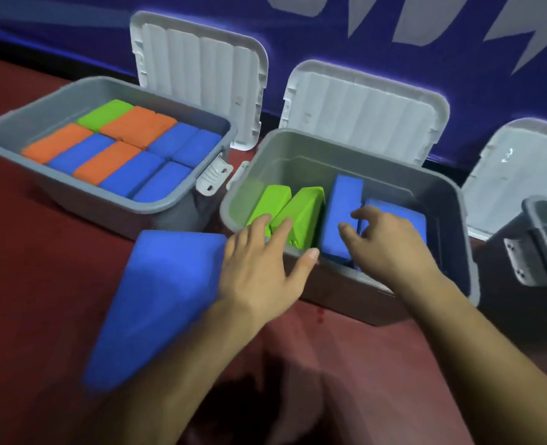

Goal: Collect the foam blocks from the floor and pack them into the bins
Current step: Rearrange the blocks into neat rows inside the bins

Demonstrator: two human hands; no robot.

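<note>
A dark red carpeted floor (41,284) fills most of the frame, and along the top runs a blue wall banner (394,43) with large white lettering that is cut off by the edge. Three grey bins stand on the carpet against it, each with a pale lid leaning upright on the banner behind it. The left bin (9,130), in the upper left, is packed level with orange, blue and green foam blocks (121,149) lying flat in rows. The middle bin (458,200), at the centre, holds two green blocks (301,213) tilted on edge at its left, a long blue block (343,200) beside them, and a second blue block (404,216) at its right. Only a corner of the right bin (542,213) shows at the right edge. The left hand (259,268) reaches over the middle bin's near rim with fingers straight and spread, its fingertips on the green blocks and holding nothing. The right hand (387,248) is inside the bin with fingers bent over the two blue blocks; whether it actually grips one cannot be told. A large, blurred blue block (156,300) shows at lower left, under the left forearm.
</note>
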